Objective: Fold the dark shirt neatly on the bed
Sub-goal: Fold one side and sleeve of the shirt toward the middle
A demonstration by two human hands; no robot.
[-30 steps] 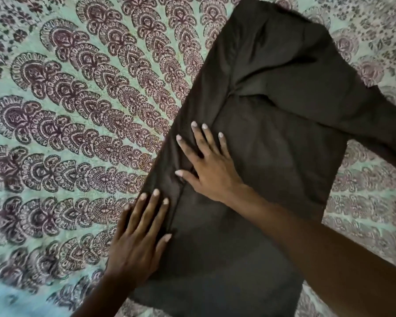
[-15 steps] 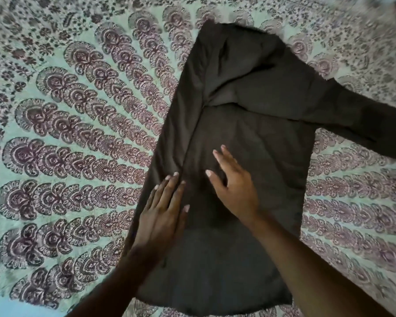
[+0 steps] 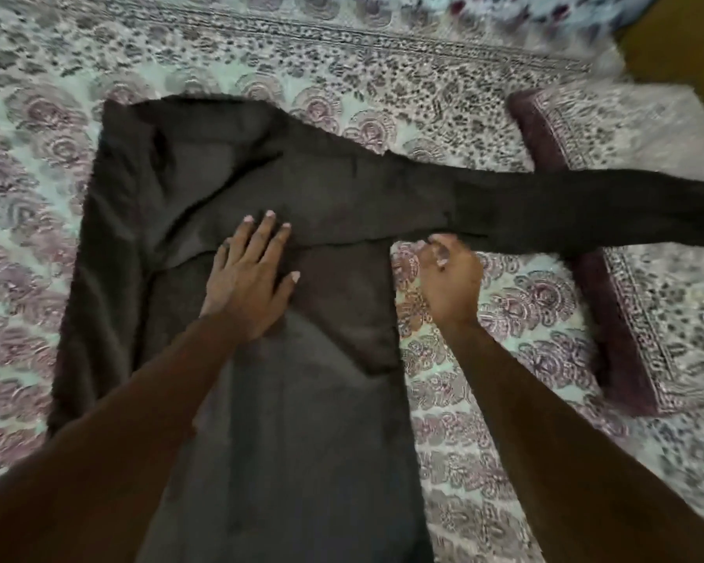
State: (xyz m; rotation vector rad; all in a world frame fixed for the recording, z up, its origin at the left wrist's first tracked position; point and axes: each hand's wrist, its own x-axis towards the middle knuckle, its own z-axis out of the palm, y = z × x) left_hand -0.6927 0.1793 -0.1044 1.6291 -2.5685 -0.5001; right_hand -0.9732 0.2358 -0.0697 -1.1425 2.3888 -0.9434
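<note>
The dark shirt [image 3: 301,188] lies flat on the patterned bedsheet [image 3: 484,400], with its left side folded inward along a long crease. Its right sleeve [image 3: 565,209] stretches out to the right and crosses a pillow. My left hand [image 3: 253,274] presses flat on the middle of the shirt, fingers spread. My right hand [image 3: 450,278] sits just off the shirt's right edge below the armpit. Its fingers are curled at the sleeve's lower edge and seem to pinch it, though the hand is blurred.
A patterned pillow [image 3: 659,302] with a maroon border lies at the right, under the sleeve's end. The bedsheet's printed border band [image 3: 342,38] runs along the far side. A yellow-brown surface [image 3: 687,34] shows beyond the bed at the top right.
The view has swung right and up, so the whole sleeve and the pillow show. My left hand slid up onto the shirt's middle. My right hand left the shirt body for the sleeve's lower edge.
</note>
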